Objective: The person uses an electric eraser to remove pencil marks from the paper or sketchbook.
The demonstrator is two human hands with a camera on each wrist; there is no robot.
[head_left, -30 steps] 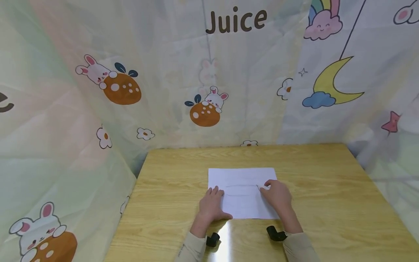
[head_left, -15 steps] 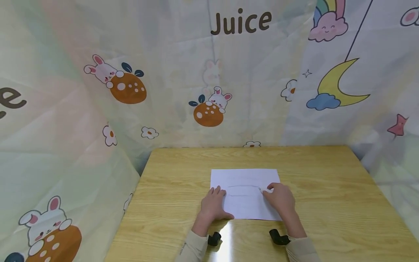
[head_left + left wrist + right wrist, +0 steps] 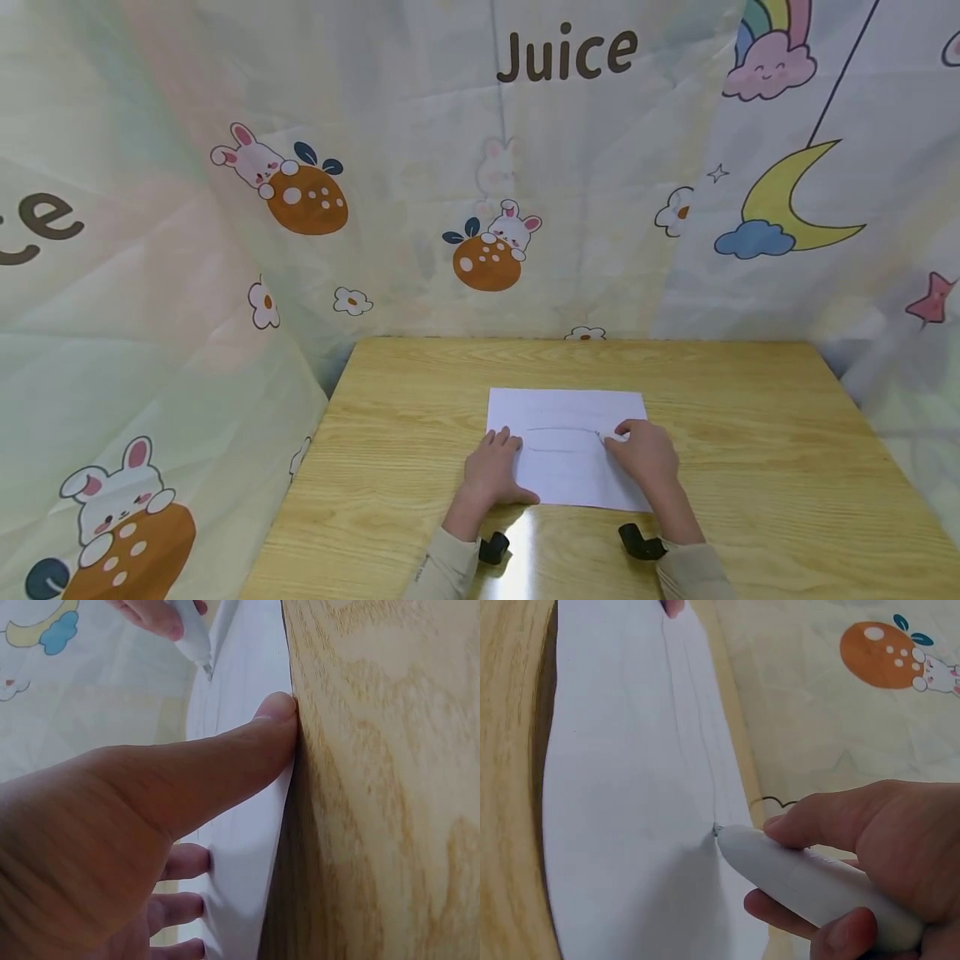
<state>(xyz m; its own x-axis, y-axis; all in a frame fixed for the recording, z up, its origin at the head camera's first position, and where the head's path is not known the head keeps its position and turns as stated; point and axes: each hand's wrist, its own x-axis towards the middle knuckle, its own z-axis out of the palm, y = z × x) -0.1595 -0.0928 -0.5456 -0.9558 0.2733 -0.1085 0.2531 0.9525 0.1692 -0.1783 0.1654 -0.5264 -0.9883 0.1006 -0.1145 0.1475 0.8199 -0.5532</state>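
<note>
A white sheet of paper [image 3: 562, 483] lies on the wooden table, with thin lines running across its middle. My left hand [image 3: 491, 471] rests on its left side, fingers spread and thumb pressing the near edge, as the left wrist view shows. My right hand [image 3: 643, 454] grips a thick white pen-like tool [image 3: 795, 881] with a small metal tip. That tip touches the paper at the right end of the upper line. In the head view the right hand hides most of the tool; the left wrist view shows its tapered front [image 3: 193, 637].
The wooden table [image 3: 750, 467] extends on all sides of the paper. A printed cloth [image 3: 405, 150] with bunnies and a moon hangs behind it and at both sides. Black wrist mounts [image 3: 641, 543] sit near both sleeves.
The head view has shifted slightly, so everything sits a little further right. The tool's tip stays near the upper line's right end, a touch closer to me. My left hand holds its place.
</note>
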